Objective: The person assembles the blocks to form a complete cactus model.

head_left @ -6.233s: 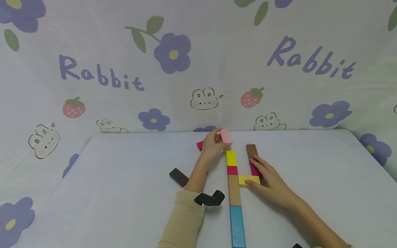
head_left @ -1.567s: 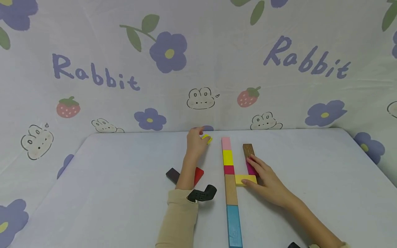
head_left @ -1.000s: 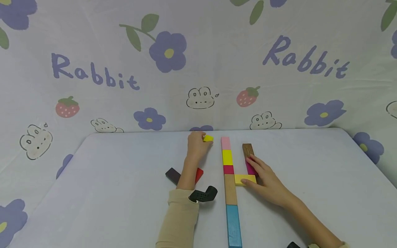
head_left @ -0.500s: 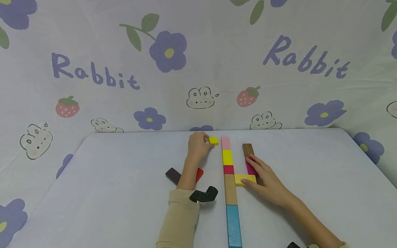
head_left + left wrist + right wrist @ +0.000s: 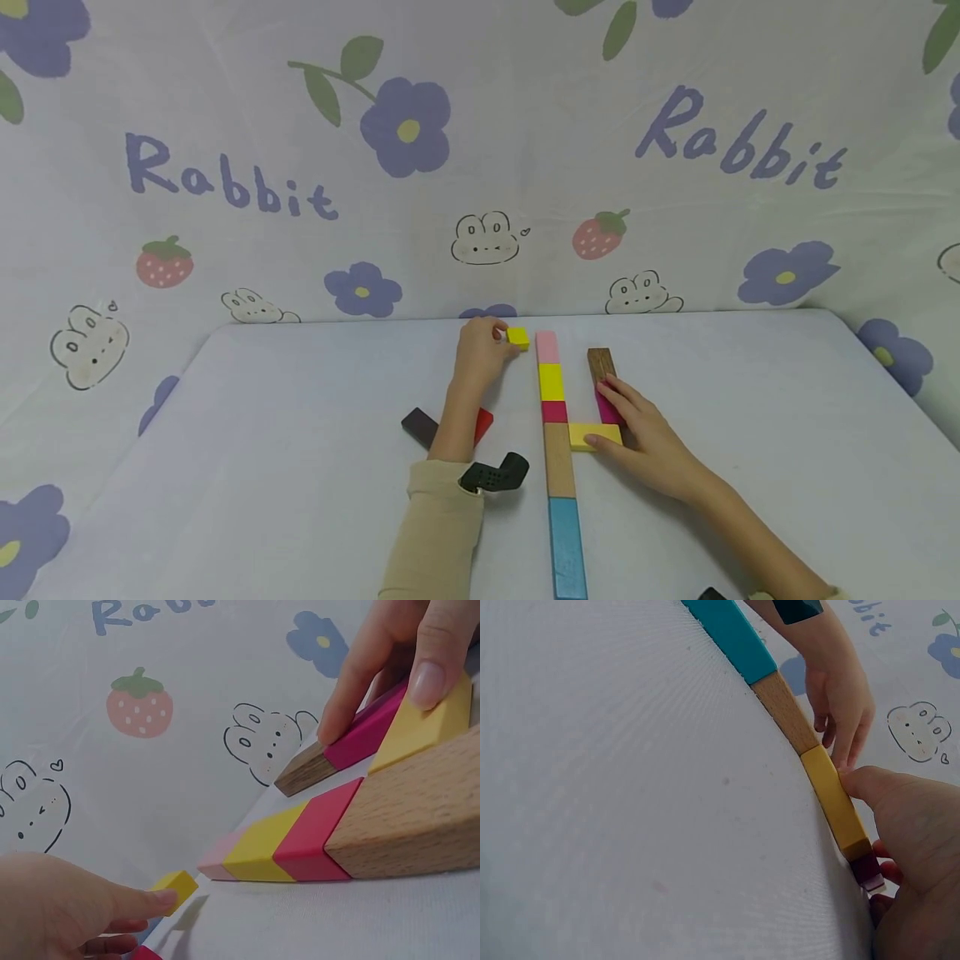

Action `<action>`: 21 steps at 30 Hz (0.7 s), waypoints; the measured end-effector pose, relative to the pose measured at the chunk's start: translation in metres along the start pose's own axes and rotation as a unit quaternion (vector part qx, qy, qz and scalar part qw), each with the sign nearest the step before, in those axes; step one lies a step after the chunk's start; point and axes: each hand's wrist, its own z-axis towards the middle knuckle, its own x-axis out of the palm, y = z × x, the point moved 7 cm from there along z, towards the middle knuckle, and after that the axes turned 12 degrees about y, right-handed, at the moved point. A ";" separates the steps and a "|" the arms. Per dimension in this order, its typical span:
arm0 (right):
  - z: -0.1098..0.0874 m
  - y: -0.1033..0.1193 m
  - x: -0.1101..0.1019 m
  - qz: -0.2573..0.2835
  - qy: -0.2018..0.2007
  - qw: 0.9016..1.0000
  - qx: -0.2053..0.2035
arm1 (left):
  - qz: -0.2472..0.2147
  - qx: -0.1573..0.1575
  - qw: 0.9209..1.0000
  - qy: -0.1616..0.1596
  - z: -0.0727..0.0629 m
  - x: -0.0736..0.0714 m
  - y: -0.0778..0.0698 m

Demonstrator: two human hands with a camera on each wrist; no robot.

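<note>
Thumb and fingers of my left hand pinch a small yellow cube near the table's far edge, just left of a row of blocks. From the far end, that row has a pink block, a yellow block, a red block, a natural wood block and a blue block. A pale yellow block juts right from the row, with the thumb of my right hand resting on it. The same hand's fingers touch a magenta block, which meets a brown block.
A dark block and a bright red block lie left of the row, partly behind the left forearm. In the left wrist view, a red corner shows below the left hand. A patterned cloth hangs behind the table.
My left hand has placed the pink block at the row's far end, then picked up the yellow cube and brought it right, towards the row. The right hand stays at its blocks.
</note>
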 end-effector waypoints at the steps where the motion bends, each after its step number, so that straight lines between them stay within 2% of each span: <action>1: 0.000 0.000 0.000 0.000 0.000 1.000 0.000 | -0.001 0.001 1.000 0.000 0.000 0.000 -0.001; 12: 0.001 0.000 0.000 -0.005 -0.002 1.000 -0.001 | 0.002 0.034 0.999 -0.009 0.006 0.000 -0.009; 21: 0.001 -0.001 0.001 -0.001 -0.001 1.000 0.000 | -0.034 0.062 0.997 -0.004 0.009 0.002 -0.015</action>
